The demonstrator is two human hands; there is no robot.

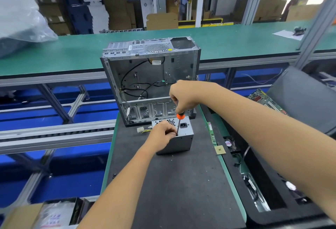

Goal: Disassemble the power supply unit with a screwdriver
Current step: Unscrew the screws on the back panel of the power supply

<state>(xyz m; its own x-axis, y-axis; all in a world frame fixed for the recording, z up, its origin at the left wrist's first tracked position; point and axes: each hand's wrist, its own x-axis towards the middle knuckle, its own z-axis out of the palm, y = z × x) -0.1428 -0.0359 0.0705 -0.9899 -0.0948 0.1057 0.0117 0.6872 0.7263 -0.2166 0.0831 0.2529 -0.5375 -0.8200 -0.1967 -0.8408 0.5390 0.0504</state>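
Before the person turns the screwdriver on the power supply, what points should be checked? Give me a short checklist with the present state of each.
1. Right hand grips the screwdriver handle: ok.
2. Screwdriver tip sits at the top edge of the power supply unit: ok.
3. Tip seated in a screw head: cannot tell, the left hand fingers hide it.
4. Left hand steadies the unit: ok.
5. Unit rests flat on the black mat: ok.
6. Computer case stands behind, apart from the unit: ok.

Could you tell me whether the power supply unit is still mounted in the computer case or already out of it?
Out. The power supply unit sits on the dark mat in front of the open, gutted computer case.
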